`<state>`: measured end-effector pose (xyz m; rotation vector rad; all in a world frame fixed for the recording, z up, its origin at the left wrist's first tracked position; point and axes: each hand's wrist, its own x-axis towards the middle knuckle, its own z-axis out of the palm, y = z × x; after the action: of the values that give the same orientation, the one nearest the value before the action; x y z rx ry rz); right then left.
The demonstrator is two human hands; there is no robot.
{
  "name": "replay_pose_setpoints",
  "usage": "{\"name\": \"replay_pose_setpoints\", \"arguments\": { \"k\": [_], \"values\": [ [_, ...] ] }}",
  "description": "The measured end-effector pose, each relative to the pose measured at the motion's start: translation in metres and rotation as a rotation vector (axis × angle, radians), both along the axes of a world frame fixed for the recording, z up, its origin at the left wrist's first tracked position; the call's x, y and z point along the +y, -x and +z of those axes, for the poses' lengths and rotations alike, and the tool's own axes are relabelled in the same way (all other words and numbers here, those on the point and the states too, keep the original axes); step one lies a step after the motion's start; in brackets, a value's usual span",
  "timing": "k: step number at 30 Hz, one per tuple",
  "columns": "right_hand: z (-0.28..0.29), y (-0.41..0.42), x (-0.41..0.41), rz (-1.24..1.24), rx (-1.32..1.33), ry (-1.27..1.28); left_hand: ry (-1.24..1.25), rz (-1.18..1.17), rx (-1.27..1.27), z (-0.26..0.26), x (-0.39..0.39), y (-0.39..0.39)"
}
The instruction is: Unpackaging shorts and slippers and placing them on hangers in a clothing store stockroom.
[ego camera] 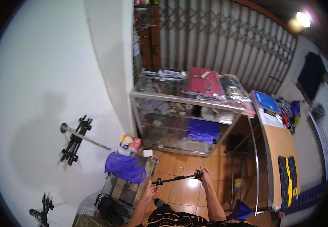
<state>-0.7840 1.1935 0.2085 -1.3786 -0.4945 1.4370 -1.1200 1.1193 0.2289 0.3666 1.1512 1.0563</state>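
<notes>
A black clip hanger point(178, 178) with a metal hook is stretched level between my two hands, above the tiled floor. My left hand point(150, 191) holds its left end, close to one clip. At the other end my right hand point(204, 175) has its fingers on the right clip. No garment hangs from the hanger. More black clip hangers point(77, 140) hang on a metal wall arm to the left, and another group point(46, 210) hangs lower down.
A glass display case point(178, 98) with packed garments stands ahead. A purple plastic bag point(125, 167) lies on a low shelf at the left. On the right, a wooden-topped table point(280, 142) bears folded black-and-yellow fabric point(288, 181). A chrome rail point(256, 164) curves beside it.
</notes>
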Motion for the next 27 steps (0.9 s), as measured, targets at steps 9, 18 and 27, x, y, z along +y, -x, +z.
{"name": "replay_pose_setpoints", "arguments": {
  "k": [9, 18, 27],
  "values": [
    [0.001, -0.16, -0.231, -0.422, 0.015, -0.07, -0.161, -0.501, 0.279, 0.016, -0.037, -0.163],
    [0.072, -0.262, -0.433, -0.782, -0.095, -0.168, -0.344, -0.824, 0.186, 0.04, -0.101, -0.369],
    [0.109, -0.313, -0.543, -1.188, -0.05, -0.271, -0.519, -1.067, 0.01, 0.079, -0.154, -0.535]
  ]
}}
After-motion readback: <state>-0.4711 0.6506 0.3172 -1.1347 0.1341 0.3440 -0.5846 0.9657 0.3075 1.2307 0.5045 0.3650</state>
